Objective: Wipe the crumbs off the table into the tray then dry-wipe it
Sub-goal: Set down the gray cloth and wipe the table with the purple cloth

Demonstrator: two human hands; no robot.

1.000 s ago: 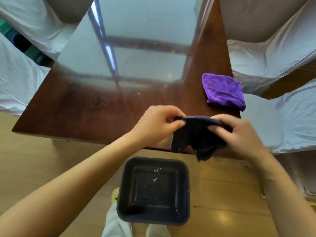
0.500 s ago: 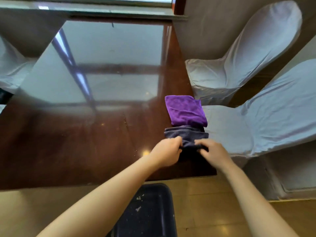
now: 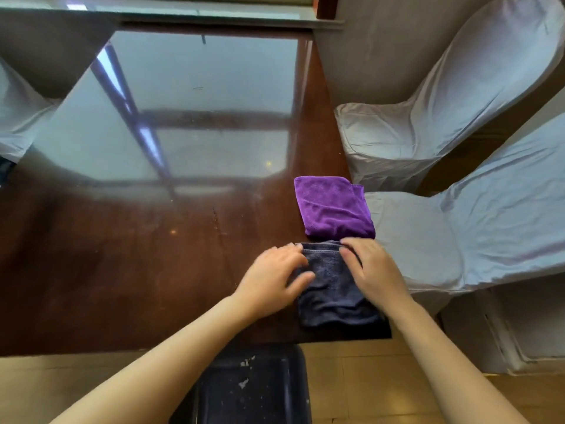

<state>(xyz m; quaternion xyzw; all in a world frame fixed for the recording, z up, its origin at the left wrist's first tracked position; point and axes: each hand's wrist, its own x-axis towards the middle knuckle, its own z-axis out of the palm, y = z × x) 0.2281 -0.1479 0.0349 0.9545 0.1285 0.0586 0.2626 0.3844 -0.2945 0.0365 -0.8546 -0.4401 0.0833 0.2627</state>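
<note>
A dark grey cloth point(image 3: 331, 289) lies flat near the right front corner of the glossy brown table point(image 3: 122, 270). My left hand point(image 3: 275, 278) rests on its left side and my right hand point(image 3: 371, 270) on its right side, fingers spread and pressing on the fabric. Just beyond it, touching its far edge, lies a folded purple cloth point(image 3: 333, 208). Below the table's front edge a black tray point(image 3: 253, 390) with a few pale crumbs sits low, partly hidden by my left forearm.
Two white-covered chairs point(image 3: 458, 133) stand close along the table's right edge, another at the far left point(image 3: 15, 123). A window sill point(image 3: 183, 13) runs behind the table. Wooden floor point(image 3: 367, 377) shows below the front edge.
The grey cloth, held in the air over the tray a second ago, now lies on the table next to the purple cloth. Both hands went from pinching it to lying flat on it.
</note>
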